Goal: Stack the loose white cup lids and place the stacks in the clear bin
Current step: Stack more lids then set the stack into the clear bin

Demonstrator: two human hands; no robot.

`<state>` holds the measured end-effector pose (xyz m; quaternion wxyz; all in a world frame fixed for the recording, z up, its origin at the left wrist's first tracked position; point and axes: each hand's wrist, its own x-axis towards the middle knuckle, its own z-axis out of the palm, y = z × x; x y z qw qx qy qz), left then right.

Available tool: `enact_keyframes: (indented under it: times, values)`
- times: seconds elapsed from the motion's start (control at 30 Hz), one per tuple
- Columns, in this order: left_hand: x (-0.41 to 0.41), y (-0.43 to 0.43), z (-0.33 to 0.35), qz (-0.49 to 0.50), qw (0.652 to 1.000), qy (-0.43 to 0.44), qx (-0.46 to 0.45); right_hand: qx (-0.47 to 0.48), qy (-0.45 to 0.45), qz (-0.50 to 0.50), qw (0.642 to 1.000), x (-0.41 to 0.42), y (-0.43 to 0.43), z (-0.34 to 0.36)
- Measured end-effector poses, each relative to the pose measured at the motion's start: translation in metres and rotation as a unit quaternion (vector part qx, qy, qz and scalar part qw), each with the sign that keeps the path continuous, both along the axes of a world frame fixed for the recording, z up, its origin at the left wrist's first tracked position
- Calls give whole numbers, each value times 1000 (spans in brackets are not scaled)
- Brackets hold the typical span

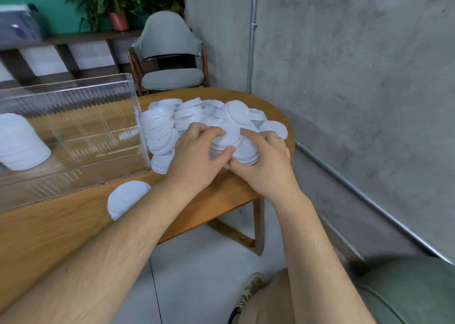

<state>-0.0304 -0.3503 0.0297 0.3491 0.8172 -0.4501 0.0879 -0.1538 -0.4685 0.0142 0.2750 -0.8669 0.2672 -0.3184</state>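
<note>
Bare concrete walls close off the corner where a wooden counter (61, 225) is set, with a grey chair (170, 52) behind it. A heap of loose lids (172, 119) is piled at the counter's far end, touching the right wall of the clear bin (138, 126), presumably so that finished stacks need only a short carry.

A short stack (231, 141) of lids is gripped between both hands at the near edge of the heap. The left hand (194, 156) is curled round its left side and the right hand (266, 161) is cupped against its right. Pressure from both sides is probably being used to square the lids so that they nest.

One finished stack (19, 146) is seen inside the bin at its left end. A single lid (125, 198) lies apart near the counter's front edge, not yet gathered.
</note>
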Motion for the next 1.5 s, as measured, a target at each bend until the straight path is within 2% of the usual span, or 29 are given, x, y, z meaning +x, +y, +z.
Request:
enact_keyframes:
  times: [0.27, 0.4, 0.63, 0.93, 1.23, 1.37, 1.5]
  values:
    - [6, 85, -5, 72, 997, -4, -10, -67, 31, 92, 993, 26, 43, -9]
    - [0, 119, 1, 94, 995, -4, -15, -58, 54, 111, 991, 33, 54, -12]
    - [13, 188, -13, 111, 992, 51, -30, -65, 95, 121, 986, 37, 62, -14]
    - [22, 197, -39, 71, 994, 88, -12, -51, 111, 122, 985, 38, 67, -18]
    - [26, 198, -45, 62, 994, 88, -33, -43, 105, 127, 985, 39, 68, -17]
    - [27, 198, -44, 61, 994, 85, -39, -17, 63, 142, 988, 40, 75, -12]
    - [26, 197, -44, 68, 989, 118, -52, 40, 17, 195, 980, 47, 92, -6]
